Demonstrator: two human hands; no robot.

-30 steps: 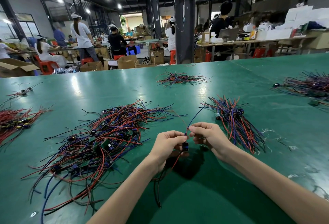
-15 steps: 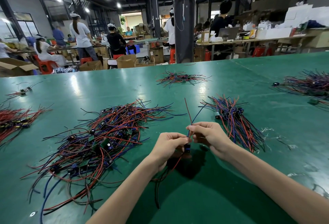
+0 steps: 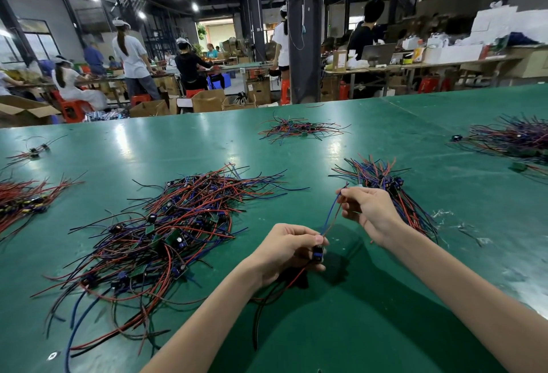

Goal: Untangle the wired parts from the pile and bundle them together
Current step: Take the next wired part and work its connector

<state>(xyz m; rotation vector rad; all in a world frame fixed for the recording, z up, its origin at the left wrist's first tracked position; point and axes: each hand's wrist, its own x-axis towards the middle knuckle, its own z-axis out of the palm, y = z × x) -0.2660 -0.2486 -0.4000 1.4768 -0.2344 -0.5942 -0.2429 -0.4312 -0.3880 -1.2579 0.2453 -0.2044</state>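
Note:
A big tangled pile (image 3: 154,230) of red, blue and black wired parts lies on the green table (image 3: 385,313), left of my hands. My left hand (image 3: 284,251) grips one wired part (image 3: 318,252) by its small dark blue component; its black and red leads trail down under my wrist. My right hand (image 3: 370,212) pinches the upper ends of that part's blue and red wires, drawn out straight between the two hands. Just behind my right hand lies a sorted bundle (image 3: 388,191) with its wires roughly parallel.
More wire heaps lie on the table: a small one (image 3: 299,129) at the far middle, one (image 3: 516,138) at the far right, a red one (image 3: 23,200) at the left edge. Beyond the table's far edge are people, cardboard boxes and a dark pillar (image 3: 302,31).
My right hand has moved up and right, away from my left hand, sliding along the blue and red wires and pulling them straight. My left hand has stayed in place on the component.

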